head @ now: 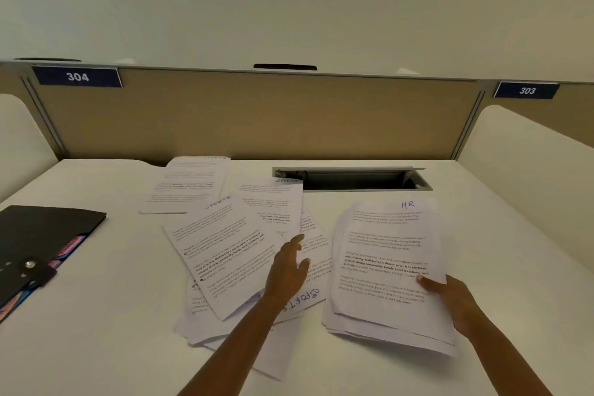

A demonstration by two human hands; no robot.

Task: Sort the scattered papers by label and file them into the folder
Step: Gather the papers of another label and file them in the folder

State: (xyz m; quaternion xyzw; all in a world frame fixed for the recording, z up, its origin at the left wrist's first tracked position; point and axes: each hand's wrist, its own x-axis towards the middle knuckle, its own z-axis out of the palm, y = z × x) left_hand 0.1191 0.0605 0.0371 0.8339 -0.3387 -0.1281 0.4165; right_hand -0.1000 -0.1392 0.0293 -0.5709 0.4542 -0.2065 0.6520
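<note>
- On the white desk surface [96,347], my right hand [456,302] grips a thick stack of white printed sheets [385,267]; thumb on top at the lower right edge, other fingers curled underneath, out of sight.
- Top sheet of that stack has "HR" handwritten at the upper right; printed body text has a bold line, "way of living. Defined by a slower pace, it is centered around strong community bonds, local traditions, and primary".
- My left hand [289,270] lies palm-down on the loose pile of scattered white papers [225,254] at desk centre, fingers straight and slightly spread, fingertips touching the sheets, pinching nothing.
- Pile is fanned and overlapping; three sheets show "SPORTS" handwritten at the upper right corner, and one lower sheet beside my wrist shows large "SPORTS" writing turned round, partly covered by my arm.
- One separate white sheet [189,183] lies farther back, near the partition, its corner label faint but looks like "SPORTS".
- Black folder with a snap tab [41,235] sits at the left desk edge, well apart from both hands; pink and blue divider tabs show at its open edge, tab writing unreadable.
- Behind: tan partition panel [257,116] with blue plates reading "304" [77,76] and "303" [527,91]; open grey cable slot [353,178] in the desk, just behind the pile.
</note>
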